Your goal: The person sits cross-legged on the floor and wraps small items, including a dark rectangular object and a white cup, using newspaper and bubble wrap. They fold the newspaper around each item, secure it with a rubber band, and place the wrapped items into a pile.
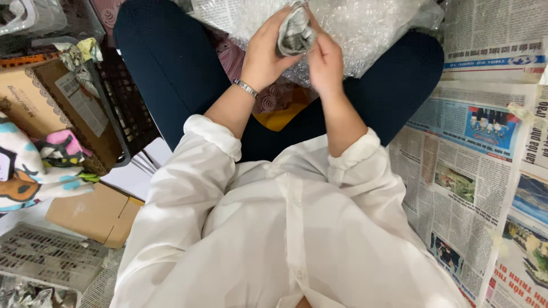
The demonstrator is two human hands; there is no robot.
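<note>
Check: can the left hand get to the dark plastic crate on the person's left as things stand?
Probably yes, once freed. The left hand is on the newspaper-wrapped bundle with the right hand. The crate sits just beyond the left knee, nothing between.

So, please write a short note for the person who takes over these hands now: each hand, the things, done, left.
Left hand: holds the bundle, a small thing wrapped in newspaper, from the left.
Right hand: fingers on the bundle's right side.
Things: bubble wrap lies on the lap behind the hands; newspaper sheets cover the floor at right.
Done: bundle is in paper.
Left: it is not in bubble wrap yet.
</note>
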